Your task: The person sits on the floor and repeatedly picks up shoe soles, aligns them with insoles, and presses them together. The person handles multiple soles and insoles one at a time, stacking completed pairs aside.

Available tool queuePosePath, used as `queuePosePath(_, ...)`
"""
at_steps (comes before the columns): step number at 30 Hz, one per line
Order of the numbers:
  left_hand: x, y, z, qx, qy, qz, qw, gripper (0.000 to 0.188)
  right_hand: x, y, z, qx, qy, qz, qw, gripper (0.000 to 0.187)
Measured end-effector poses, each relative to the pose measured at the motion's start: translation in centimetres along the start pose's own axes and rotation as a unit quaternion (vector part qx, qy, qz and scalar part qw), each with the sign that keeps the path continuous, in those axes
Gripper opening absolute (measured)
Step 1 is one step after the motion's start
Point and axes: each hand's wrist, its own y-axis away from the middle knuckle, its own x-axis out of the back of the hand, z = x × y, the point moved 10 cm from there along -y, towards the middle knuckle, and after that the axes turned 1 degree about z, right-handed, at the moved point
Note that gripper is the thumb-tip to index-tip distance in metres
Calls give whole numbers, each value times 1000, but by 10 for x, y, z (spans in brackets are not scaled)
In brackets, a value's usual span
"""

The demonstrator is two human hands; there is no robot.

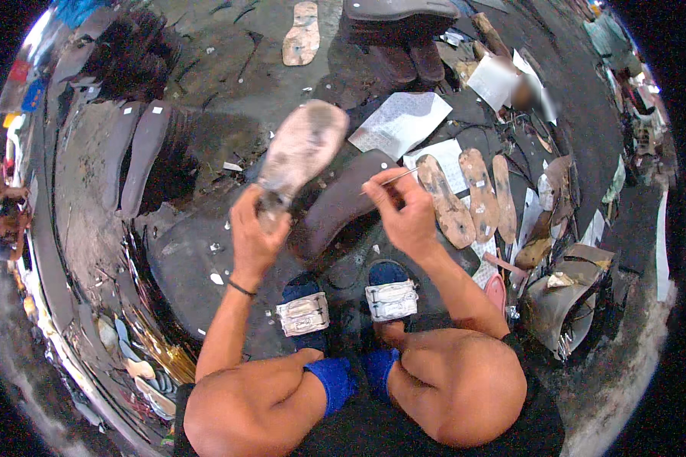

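Observation:
My left hand (258, 234) grips the narrow end of a worn, pale sole-shaped template (309, 141), raised and tilted away from me. Pinched in my right hand (402, 212) is a thin pointed rod (397, 178), perhaps an awl; its exact kind is unclear. Below and between my hands lies a dark brown shoe sole (343, 202) with a small white sticker near its far end. To the right of my right hand, several tan sole templates (478, 190) rest side by side, partly over white paper.
Stacks of dark soles stand at left (146, 156) and at the far side (400, 11). Another template (302, 34) lies far ahead. White printed sheets (400, 126) and a bent grey container (572, 297) are at right. Thin strips (156, 335) litter the left. My sandalled feet (305, 308) are close by.

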Motion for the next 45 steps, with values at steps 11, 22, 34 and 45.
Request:
queuePosePath(11, 0, 20, 52, 0, 46, -20, 999, 52, 49, -21, 90, -49, 91, 78, 992, 22)
queuePosePath(22, -42, 46, 101, -175, 79, -179, 965, 55, 64, 63, 188, -152, 218, -198, 943, 34)
queuePosePath(34, -55, 44, 72, -75, 3, -140, 987, 62, 41, -30, 115, -13, 154, -23, 988, 27)
queuePosePath(45, -62, 46, 65, -95, -15, -136, 986, 60, 46, -4, 112, -43, 191, -9, 981, 25)
